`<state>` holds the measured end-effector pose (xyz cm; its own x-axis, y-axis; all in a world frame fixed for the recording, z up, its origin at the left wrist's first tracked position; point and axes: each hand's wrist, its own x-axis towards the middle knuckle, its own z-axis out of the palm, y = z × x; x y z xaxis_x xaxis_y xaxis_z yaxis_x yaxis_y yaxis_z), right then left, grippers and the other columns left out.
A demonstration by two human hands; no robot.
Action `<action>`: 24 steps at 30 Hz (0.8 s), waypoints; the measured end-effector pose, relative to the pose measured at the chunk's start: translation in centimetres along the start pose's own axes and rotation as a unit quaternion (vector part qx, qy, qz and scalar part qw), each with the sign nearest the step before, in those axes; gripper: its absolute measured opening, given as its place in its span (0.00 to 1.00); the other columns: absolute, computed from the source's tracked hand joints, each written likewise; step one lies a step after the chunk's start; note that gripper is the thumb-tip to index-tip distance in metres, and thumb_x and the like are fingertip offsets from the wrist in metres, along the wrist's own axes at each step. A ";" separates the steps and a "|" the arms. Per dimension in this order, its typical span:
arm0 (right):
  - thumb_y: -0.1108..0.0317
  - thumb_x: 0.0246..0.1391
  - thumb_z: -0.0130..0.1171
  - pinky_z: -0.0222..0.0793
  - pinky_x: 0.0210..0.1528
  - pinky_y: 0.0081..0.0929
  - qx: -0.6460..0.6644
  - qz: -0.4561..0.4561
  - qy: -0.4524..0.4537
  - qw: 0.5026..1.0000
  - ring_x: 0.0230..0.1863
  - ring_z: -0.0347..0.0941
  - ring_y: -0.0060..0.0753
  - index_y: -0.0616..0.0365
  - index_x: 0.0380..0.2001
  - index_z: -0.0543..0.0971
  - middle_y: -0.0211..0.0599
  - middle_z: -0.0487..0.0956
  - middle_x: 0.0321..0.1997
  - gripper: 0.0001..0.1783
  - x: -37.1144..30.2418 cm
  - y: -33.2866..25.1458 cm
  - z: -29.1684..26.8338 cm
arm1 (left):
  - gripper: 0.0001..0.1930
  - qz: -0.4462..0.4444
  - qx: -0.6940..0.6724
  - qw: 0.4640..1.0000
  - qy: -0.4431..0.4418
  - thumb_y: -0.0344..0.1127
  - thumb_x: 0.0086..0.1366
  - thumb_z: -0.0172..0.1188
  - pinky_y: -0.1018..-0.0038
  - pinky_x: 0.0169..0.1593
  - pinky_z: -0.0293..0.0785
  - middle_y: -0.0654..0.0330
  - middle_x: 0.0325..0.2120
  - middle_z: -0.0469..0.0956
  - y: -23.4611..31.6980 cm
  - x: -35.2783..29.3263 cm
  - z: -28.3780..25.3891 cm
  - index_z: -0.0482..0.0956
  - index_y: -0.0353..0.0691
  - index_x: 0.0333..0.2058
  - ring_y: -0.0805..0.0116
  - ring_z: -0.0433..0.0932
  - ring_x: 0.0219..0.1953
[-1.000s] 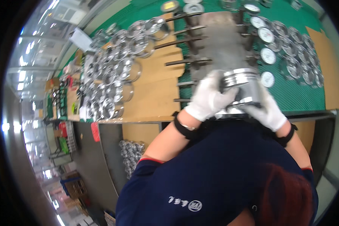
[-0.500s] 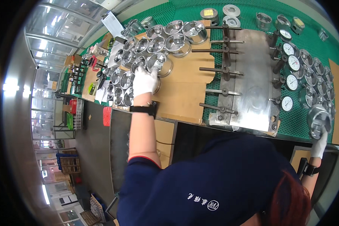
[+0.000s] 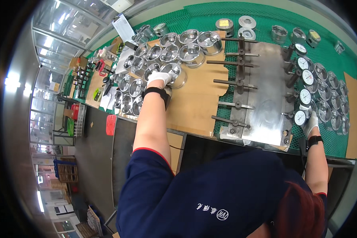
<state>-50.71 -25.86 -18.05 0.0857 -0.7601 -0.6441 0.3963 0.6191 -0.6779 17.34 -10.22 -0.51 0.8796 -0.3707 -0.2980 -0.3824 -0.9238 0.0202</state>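
My left hand [image 3: 159, 78], in a white glove, has its fingers closed on the near rim of a silver metal piston [image 3: 179, 78]. That piston stands upright at the right front of a group of similar pistons [image 3: 169, 52] on brown cardboard. At the right, my right hand [image 3: 311, 121], also gloved, is behind the lowest dial gauge [image 3: 300, 118], closed around the edge of another piston [image 3: 312, 106]. The gauges hide most of that piston and some of my fingers. Several more pistons [image 3: 324, 112] stand just right of it on green matting.
Between my hands lies a flat metal plate [image 3: 265, 103], edged by dark clamp-like posts and rods [image 3: 238, 85] on its left and dial gauges [image 3: 307, 77] on its right. Single pistons [image 3: 279, 34] and round metal discs [image 3: 247, 22] sit at the back. Cardboard [image 3: 355, 115] borders the right end.
My right hand has moved left and inward with its piston, from the bench's right front edge to behind the gauges. My left hand has shifted slightly, staying at the same piston.
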 end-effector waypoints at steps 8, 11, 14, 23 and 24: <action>0.51 0.66 0.55 0.76 0.47 0.31 -0.022 -0.091 0.025 0.995 0.43 0.77 0.26 0.48 0.48 0.80 0.28 0.82 0.43 0.17 0.3 0.1 -1.8 | 0.40 0.272 0.056 0.961 0.011 0.49 0.59 0.66 0.58 0.61 0.73 0.36 0.59 0.71 -2.6 -9.2 1.7 0.64 0.35 0.65 0.41 0.75 0.59; 0.54 0.64 0.59 0.74 0.46 0.29 -0.140 -0.126 0.028 0.982 0.45 0.79 0.33 0.53 0.60 0.75 0.34 0.76 0.59 0.25 -3.3 -0.4 -3.4 | 0.34 0.364 0.129 0.919 0.077 0.37 0.59 0.64 0.54 0.57 0.75 0.39 0.57 0.73 -3.8 -13.6 2.3 0.65 0.34 0.63 0.41 0.78 0.53; 0.52 0.62 0.61 0.74 0.48 0.31 -0.141 -0.192 0.104 0.966 0.51 0.79 0.38 0.53 0.71 0.62 0.40 0.70 0.68 0.38 -9.1 -2.9 -1.6 | 0.30 0.427 0.066 0.881 0.191 0.24 0.58 0.56 0.54 0.55 0.76 0.41 0.59 0.72 -6.0 -17.4 3.4 0.67 0.35 0.62 0.41 0.78 0.51; 0.73 0.64 0.53 0.76 0.43 0.23 -0.383 -0.332 -0.211 0.836 0.35 0.77 0.23 0.64 0.63 0.72 0.37 0.81 0.48 0.24 -24.6 -5.4 13.8 | 0.37 0.580 -0.517 0.622 0.104 0.27 0.55 0.74 0.59 0.60 0.78 0.45 0.64 0.64 -1.6 -27.0 3.1 0.64 0.39 0.61 0.53 0.75 0.60; 0.76 0.58 0.59 0.76 0.43 0.20 -0.358 -0.306 -0.331 0.818 0.37 0.79 0.22 0.64 0.63 0.71 0.38 0.81 0.49 0.29 -24.4 -4.0 14.3 | 0.38 0.580 -0.587 0.564 0.034 0.29 0.55 0.74 0.58 0.61 0.77 0.45 0.64 0.63 0.5 -28.5 3.7 0.63 0.39 0.62 0.53 0.73 0.62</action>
<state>-41.34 -12.59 5.40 0.6415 -0.7644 0.0646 -0.0670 -0.1397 -0.9879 -9.02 0.22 4.51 0.2538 -0.7570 0.6021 -0.2954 0.5321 0.7935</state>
